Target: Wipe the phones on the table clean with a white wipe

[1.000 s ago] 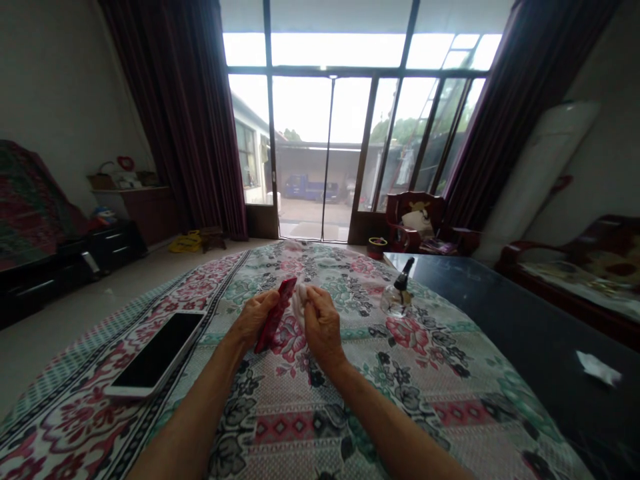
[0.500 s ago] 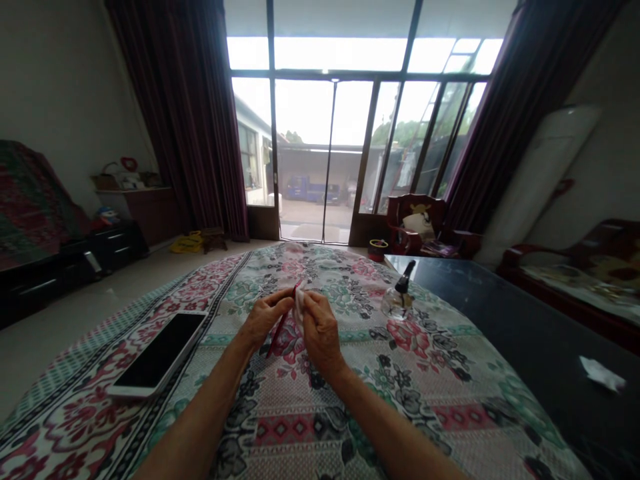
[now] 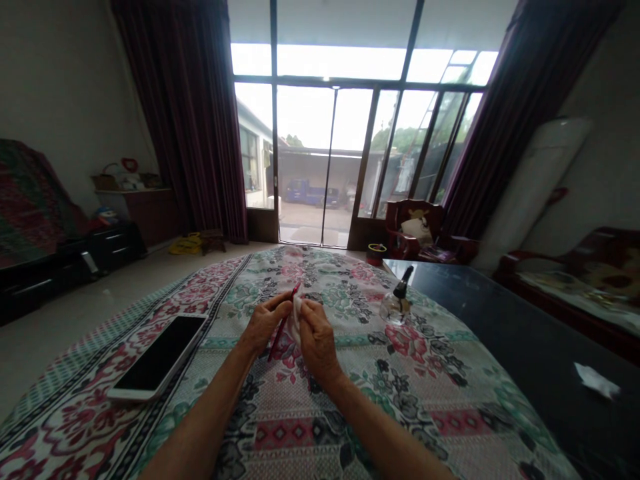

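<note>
My left hand [image 3: 265,323] is closed, its thumb and fingers pinching a slim, dark red, stick-like thing [image 3: 277,339] that slants down toward me. Its upper tip pokes out above the fingers; its exact kind is too small to make out. Close beside it, my right hand [image 3: 317,335] grips a folded white cloth [image 3: 297,312], pressed against the red thing. The two hands nearly touch over the flowered tablecloth [image 3: 295,400]. To their right stands a clear bottle [image 3: 395,308] with a black top.
A white phone with a dark screen [image 3: 159,357] lies left of my forearm. On the black tabletop [image 3: 480,333] at the right is a crumpled white tissue [image 3: 597,380]. Beyond the table are a wooden chair [image 3: 415,227], dark curtains and glass doors.
The red thing's upper tip shows a little more above my fingers. Both hands keep their grips, and the whole view has shifted slightly.
</note>
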A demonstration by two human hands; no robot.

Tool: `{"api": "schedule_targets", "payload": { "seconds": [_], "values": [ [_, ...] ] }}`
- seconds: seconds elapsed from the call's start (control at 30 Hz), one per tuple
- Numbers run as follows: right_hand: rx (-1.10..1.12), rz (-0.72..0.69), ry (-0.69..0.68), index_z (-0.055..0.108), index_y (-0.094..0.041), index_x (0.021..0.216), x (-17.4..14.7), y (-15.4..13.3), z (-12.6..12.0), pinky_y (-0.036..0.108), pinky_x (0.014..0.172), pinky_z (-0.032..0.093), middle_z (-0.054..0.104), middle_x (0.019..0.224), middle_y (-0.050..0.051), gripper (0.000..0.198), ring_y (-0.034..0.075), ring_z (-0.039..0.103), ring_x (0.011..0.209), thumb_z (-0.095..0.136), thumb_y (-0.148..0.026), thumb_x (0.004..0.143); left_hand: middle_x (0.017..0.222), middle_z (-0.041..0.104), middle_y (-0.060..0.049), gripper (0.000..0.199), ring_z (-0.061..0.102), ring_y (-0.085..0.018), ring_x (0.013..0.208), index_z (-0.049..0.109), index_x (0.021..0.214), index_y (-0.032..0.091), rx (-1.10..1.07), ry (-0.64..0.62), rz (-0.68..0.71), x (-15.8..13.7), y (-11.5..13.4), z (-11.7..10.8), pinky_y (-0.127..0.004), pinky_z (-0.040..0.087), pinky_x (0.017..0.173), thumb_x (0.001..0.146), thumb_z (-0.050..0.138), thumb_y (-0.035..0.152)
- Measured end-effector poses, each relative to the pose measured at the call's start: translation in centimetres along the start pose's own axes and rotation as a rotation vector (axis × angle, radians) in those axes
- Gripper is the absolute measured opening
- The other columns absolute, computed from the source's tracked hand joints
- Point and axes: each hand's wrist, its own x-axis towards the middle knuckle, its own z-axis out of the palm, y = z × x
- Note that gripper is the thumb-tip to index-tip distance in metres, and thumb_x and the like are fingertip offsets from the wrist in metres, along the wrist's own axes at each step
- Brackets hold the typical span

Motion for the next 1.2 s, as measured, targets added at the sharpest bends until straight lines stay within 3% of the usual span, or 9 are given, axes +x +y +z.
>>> {"api": "schedule_targets", "payload": {
  "seconds": [0.13, 0.4, 0.63, 0.93, 1.1, 1.2],
  "values": [
    [0.012, 0.024, -0.018, 0.068, -0.020, 0.105, -0.4, 0.2, 0.2, 0.031, 0.091, 0.046, 0.062, 0.105, 0.008, 0.032, 0.018, 0.058, 0.100, 0.043, -0.012, 0.087, 0.111, 0.072, -0.008, 0.058, 0.064, -0.026, 0.105, 0.070, 0.111, 0.015, 0.012, 0.092, 0.035, -0.2, 0.1, 0.4, -0.031, 0.051, 0.090, 0.062, 0.078, 0.045],
    [-0.019, 0.029, 0.030, 0.068, -0.020, 0.106, 0.9, 0.2, -1.3, 0.033, 0.095, 0.044, 0.062, 0.108, 0.008, 0.031, 0.019, 0.056, 0.105, 0.044, -0.014, 0.087, 0.088, 0.075, -0.004, 0.056, 0.068, -0.022, 0.088, 0.069, 0.112, 0.012, 0.035, 0.125, 0.031, -0.6, 0.2, 2.0, -0.028, 0.053, 0.075, 0.060, 0.077, 0.033],
    [0.015, 0.042, -0.053, 0.070, -0.022, 0.105, -0.3, 0.0, 0.0, 0.030, 0.091, 0.046, 0.063, 0.104, 0.007, 0.031, 0.018, 0.059, 0.100, 0.045, -0.015, 0.088, 0.105, 0.073, -0.007, 0.058, 0.067, -0.024, 0.096, 0.069, 0.113, 0.014, -0.061, 0.178, 0.029, 0.1, -0.9, 1.0, -0.031, 0.051, 0.084, 0.062, 0.079, 0.040],
    [-0.007, 0.015, 0.017, 0.068, -0.021, 0.105, 1.5, -0.5, -0.8, 0.030, 0.092, 0.045, 0.062, 0.104, 0.007, 0.032, 0.018, 0.058, 0.100, 0.044, -0.013, 0.086, 0.112, 0.072, -0.007, 0.057, 0.064, -0.027, 0.107, 0.071, 0.109, 0.017, -0.074, 0.129, 0.053, -0.1, -1.1, 1.2, -0.032, 0.050, 0.091, 0.060, 0.080, 0.044],
    [-0.037, -0.020, -0.124, 0.071, -0.021, 0.098, 0.5, -0.1, -0.5, 0.028, 0.087, 0.046, 0.064, 0.098, 0.006, 0.035, 0.018, 0.059, 0.094, 0.043, -0.009, 0.080, 0.108, 0.073, -0.009, 0.062, 0.067, -0.027, 0.097, 0.069, 0.114, 0.016, -0.034, 0.156, 0.077, 0.0, -1.0, 0.5, -0.032, 0.054, 0.081, 0.063, 0.077, 0.050],
    [-0.046, 0.033, -0.174, 0.072, -0.021, 0.091, -0.1, 0.9, -0.4, 0.028, 0.082, 0.047, 0.067, 0.091, 0.004, 0.035, 0.017, 0.060, 0.087, 0.042, -0.007, 0.078, 0.107, 0.073, -0.010, 0.067, 0.067, -0.028, 0.096, 0.069, 0.115, 0.014, -0.059, 0.175, 0.095, 0.2, -1.2, 0.0, -0.032, 0.054, 0.079, 0.063, 0.076, 0.055]
  ]
}}
